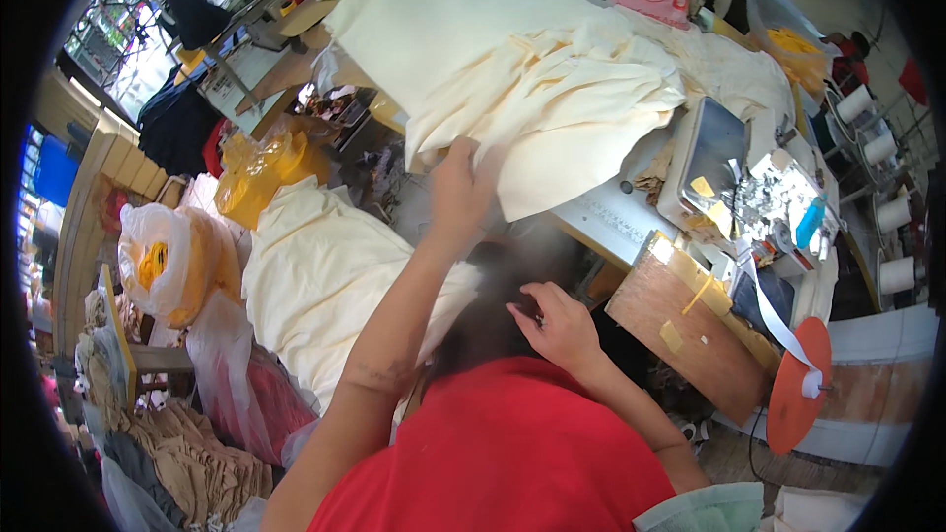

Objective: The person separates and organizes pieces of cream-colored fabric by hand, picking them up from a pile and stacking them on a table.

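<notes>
A large cream cloth covers much of the worktable, its nearer part bunched into folds. My left hand reaches up to the cloth's near edge. Its fingertips overlap the cloth and its thumb side is smeared by motion, so a grip cannot be made out. Lower and to the right, my right hand hovers above my lap, fingers bent and apart, with nothing seen in them. A second heap of cream cloth lies left of my left forearm.
A sewing machine stands right of the cloth, with metal parts and a wooden board beside it. White tape runs to an orange disc reel. Plastic bags crowd the left; thread cones stand far right.
</notes>
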`<action>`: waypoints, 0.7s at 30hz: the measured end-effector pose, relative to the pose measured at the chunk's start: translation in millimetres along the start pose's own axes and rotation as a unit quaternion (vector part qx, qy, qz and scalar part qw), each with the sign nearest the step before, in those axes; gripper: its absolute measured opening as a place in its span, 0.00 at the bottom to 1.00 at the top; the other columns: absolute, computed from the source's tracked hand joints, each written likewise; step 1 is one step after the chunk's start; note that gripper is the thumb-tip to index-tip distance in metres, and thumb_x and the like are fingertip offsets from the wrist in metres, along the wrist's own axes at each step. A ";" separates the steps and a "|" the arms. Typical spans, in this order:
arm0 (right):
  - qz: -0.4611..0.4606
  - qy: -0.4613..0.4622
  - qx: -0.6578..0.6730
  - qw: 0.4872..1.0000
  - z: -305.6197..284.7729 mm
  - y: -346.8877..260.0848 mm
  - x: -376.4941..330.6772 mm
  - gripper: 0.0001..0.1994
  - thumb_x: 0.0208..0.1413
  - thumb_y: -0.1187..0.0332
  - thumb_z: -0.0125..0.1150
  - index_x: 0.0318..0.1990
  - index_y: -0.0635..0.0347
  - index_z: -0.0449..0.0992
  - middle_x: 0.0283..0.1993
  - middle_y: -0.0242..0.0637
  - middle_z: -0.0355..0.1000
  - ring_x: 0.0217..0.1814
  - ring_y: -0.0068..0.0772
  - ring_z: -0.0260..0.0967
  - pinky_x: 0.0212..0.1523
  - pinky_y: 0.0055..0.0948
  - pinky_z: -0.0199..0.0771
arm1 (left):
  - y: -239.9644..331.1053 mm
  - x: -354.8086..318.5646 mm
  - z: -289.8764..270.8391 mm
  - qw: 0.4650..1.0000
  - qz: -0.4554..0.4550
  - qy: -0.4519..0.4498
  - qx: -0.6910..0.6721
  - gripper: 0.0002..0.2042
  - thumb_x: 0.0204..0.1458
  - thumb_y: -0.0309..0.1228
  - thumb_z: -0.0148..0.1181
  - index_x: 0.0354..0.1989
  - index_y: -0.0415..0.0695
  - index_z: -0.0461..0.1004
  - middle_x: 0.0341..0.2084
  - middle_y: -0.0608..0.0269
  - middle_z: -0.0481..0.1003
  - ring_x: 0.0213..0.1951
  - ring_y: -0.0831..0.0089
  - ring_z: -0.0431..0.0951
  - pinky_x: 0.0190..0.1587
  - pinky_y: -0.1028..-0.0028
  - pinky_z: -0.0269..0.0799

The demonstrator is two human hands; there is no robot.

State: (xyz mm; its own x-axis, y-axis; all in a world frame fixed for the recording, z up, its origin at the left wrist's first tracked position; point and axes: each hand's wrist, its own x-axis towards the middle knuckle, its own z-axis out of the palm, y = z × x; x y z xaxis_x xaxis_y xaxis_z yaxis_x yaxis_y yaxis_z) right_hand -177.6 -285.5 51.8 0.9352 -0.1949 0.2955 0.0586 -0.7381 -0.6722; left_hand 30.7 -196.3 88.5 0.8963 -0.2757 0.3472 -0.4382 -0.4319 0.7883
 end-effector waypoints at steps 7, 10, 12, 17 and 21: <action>-0.028 0.150 -0.039 0.987 -62.1 -22.2 54.1 0.23 0.47 0.83 0.57 0.53 0.61 0.72 0.49 0.46 0.72 0.41 0.51 0.74 0.40 0.42 0.77 | 17.3 -79.0 -119.6 0.992 0.057 -0.107 -0.027 0.10 0.51 0.24 0.67 0.41 0.36 0.80 0.27 0.57 0.80 0.24 0.74 0.76 0.29 0.76 0.69; -0.051 0.103 -0.067 0.991 -69.5 -18.7 82.4 0.24 0.47 0.83 0.55 0.55 0.62 0.72 0.59 0.46 0.68 0.45 0.52 0.74 0.46 0.43 0.76 | -1.4 -123.6 -176.8 0.979 0.070 -0.187 -0.034 0.08 0.44 0.26 0.69 0.34 0.40 0.83 0.19 0.58 0.76 0.20 0.65 0.75 0.25 0.71 0.65; -0.066 0.045 -0.075 0.994 -68.7 -21.6 89.4 0.22 0.49 0.82 0.54 0.54 0.62 0.72 0.60 0.45 0.68 0.46 0.52 0.74 0.48 0.43 0.75 | 2.8 -137.6 -217.8 0.967 0.079 -0.237 -0.053 0.08 0.38 0.27 0.68 0.30 0.41 0.82 0.16 0.60 0.72 0.17 0.65 0.70 0.22 0.69 0.59; -0.043 -0.124 0.016 0.991 -78.6 -37.3 96.5 0.12 0.52 0.77 0.58 0.45 0.63 0.77 0.47 0.44 0.75 0.46 0.50 0.75 0.47 0.40 0.75 | -4.6 -174.0 -327.5 0.980 0.194 -0.031 -0.041 0.05 0.40 0.28 0.67 0.25 0.39 0.79 0.16 0.57 0.77 0.17 0.66 0.76 0.25 0.69 0.69; -0.140 -0.161 0.101 0.972 -90.7 -68.5 106.8 0.10 0.51 0.70 0.70 0.39 0.63 0.80 0.33 0.40 0.75 0.33 0.41 0.75 0.34 0.32 0.73 | 6.3 -197.9 -397.9 0.961 0.210 0.143 0.106 0.11 0.54 0.35 0.64 0.35 0.39 0.75 0.26 0.60 0.66 0.33 0.66 0.69 0.38 0.67 0.67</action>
State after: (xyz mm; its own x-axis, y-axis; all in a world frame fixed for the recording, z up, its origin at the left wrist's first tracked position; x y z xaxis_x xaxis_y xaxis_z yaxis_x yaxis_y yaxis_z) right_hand -113.4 -314.4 191.0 0.9316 0.2315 0.2802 0.3635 -0.5848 -0.7252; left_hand -122.6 197.2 226.8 0.6066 -0.2283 0.7616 -0.7417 -0.5076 0.4385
